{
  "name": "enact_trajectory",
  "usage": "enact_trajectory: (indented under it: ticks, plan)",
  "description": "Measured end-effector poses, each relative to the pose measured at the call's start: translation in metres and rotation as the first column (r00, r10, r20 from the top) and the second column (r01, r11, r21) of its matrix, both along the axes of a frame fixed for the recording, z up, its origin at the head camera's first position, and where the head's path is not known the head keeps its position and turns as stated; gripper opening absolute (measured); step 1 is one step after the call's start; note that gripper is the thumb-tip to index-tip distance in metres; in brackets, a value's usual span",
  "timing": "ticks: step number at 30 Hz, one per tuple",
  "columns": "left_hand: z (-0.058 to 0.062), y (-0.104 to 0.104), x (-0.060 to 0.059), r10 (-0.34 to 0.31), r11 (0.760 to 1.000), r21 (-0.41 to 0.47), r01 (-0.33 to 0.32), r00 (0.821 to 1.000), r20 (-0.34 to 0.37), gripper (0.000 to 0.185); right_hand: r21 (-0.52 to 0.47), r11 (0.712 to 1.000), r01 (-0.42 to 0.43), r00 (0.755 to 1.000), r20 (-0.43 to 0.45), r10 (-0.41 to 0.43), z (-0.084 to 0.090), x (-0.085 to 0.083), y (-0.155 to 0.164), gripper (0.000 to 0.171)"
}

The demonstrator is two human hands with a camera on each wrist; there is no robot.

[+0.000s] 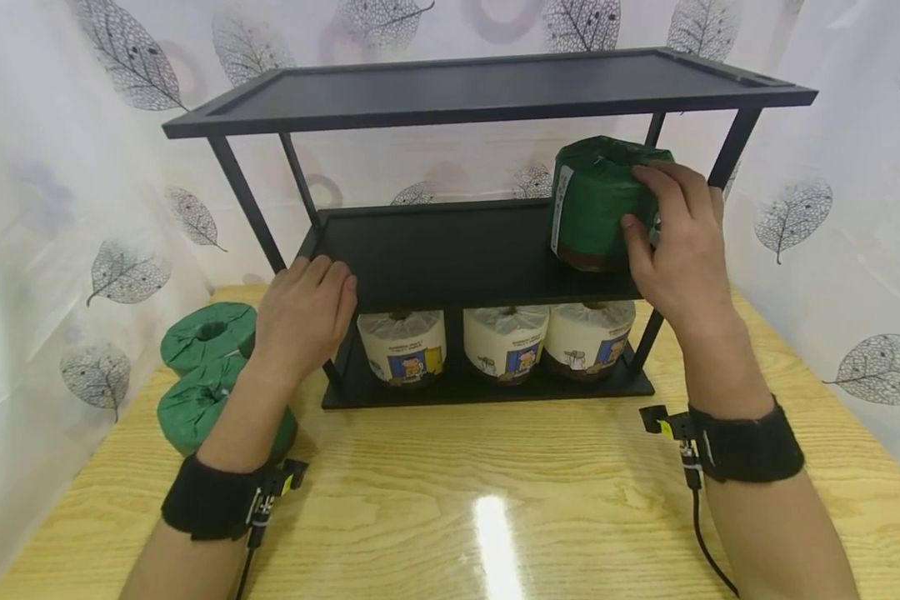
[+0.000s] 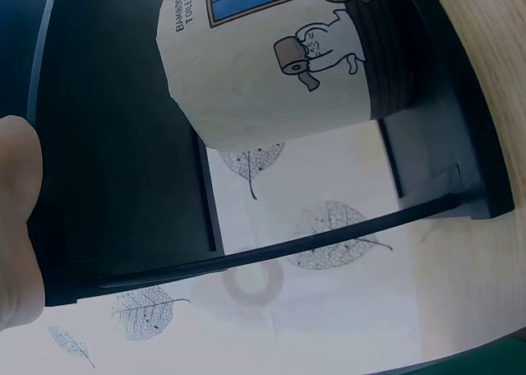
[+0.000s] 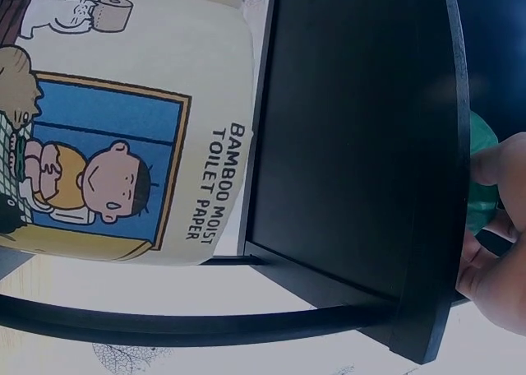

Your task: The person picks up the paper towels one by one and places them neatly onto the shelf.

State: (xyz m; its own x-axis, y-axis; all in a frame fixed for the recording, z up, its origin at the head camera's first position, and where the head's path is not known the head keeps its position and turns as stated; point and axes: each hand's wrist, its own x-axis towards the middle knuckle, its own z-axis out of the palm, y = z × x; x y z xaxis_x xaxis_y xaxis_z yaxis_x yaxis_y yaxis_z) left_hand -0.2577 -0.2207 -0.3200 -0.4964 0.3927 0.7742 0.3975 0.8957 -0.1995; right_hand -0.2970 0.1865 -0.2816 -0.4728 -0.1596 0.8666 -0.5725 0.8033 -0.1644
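A black two-tier shelf rack [image 1: 435, 250] stands on the table. At its right end, my right hand [image 1: 682, 233] grips a green-wrapped toilet paper roll [image 1: 596, 200] on the middle shelf, thumb at the near side and fingers over the upper side. In the right wrist view the fingers [image 3: 493, 260] and a bit of the green roll [image 3: 482, 169] show past the shelf edge. My left hand [image 1: 303, 312] holds the middle shelf's front left corner, its fingers bent over the edge. In the left wrist view only part of that hand [image 2: 16, 219] is visible.
Below the middle shelf stand three cream-wrapped toilet paper rolls, a left one [image 1: 405, 346], a middle one [image 1: 506, 342] and a right one [image 1: 588, 337]. Two green-wrapped rolls, one behind [image 1: 195, 342] and one nearer [image 1: 195, 408], are left of the rack, beside my left forearm. A leaf-patterned curtain hangs behind.
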Motion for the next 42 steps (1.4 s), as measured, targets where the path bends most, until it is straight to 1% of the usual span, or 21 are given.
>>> enact_trajectory:
  ticks: [2,7,13,16,18,21,24,27,29,33,35,38,42]
  plan:
    - [0.000,0.000,0.000,0.002,1.000,0.000,-0.002,1.000,0.002,0.044,-0.006,1.000,-0.002,1.000,-0.007,0.002,0.000,0.000,-0.001,0.042]
    - [0.000,0.000,0.001,0.004,1.000,0.000,-0.004,1.000,0.008,0.043,-0.056,0.998,-0.002,1.000,-0.017,0.001,0.000,0.001,-0.003,0.041]
    - [0.000,-0.001,0.000,0.002,1.000,-0.001,-0.002,1.000,0.010,0.043,-0.125,0.992,-0.013,0.999,-0.053,0.006,-0.001,0.001,-0.006,0.040]
    - [-0.001,-0.001,0.000,0.001,1.000,0.001,-0.001,1.000,0.006,0.043,-0.137,0.990,-0.024,0.997,-0.071,0.014,-0.001,0.001,-0.006,0.042]
    - [-0.002,-0.001,0.001,-0.002,1.000,0.003,0.002,1.000,0.005,0.043,-0.160,0.987,-0.035,0.995,-0.100,0.019,-0.001,0.000,-0.004,0.042]
    - [-0.003,-0.001,0.001,-0.008,1.000,0.005,0.008,1.000,0.005,0.043,-0.223,0.974,-0.027,0.988,-0.152,-0.008,0.000,-0.002,0.002,0.041]
    - [-0.002,0.000,0.000,-0.013,1.000,0.002,0.013,1.000,0.003,0.043,-0.270,0.963,0.007,0.984,-0.170,-0.054,0.003,-0.003,0.010,0.043]
    - [-0.001,0.000,0.000,-0.014,1.000,-0.002,0.014,1.000,0.000,0.042,-0.241,0.969,0.050,0.988,-0.130,-0.084,0.005,-0.002,0.019,0.045]
    - [-0.001,0.000,-0.001,-0.016,1.000,-0.007,0.016,1.000,-0.003,0.040,-0.186,0.980,0.066,0.993,-0.084,-0.082,0.006,-0.001,0.023,0.043]
    - [-0.001,-0.001,-0.001,-0.017,1.000,-0.024,0.017,1.000,-0.003,0.037,-0.109,0.992,0.061,0.998,0.023,-0.058,0.007,0.003,0.026,0.045]
    - [-0.001,-0.001,0.000,-0.016,0.999,-0.031,0.016,1.000,-0.003,0.037,-0.092,0.994,0.054,0.997,0.062,-0.048,0.007,0.004,0.026,0.047]
    - [-0.001,-0.002,0.000,-0.015,1.000,-0.027,0.015,1.000,-0.009,0.038,-0.073,0.996,0.053,0.996,0.082,-0.047,0.008,0.005,0.026,0.048]
    - [0.000,-0.001,-0.001,-0.020,1.000,-0.016,0.020,1.000,-0.015,0.041,-0.066,0.995,0.072,0.994,0.083,-0.066,0.008,0.006,0.026,0.047]
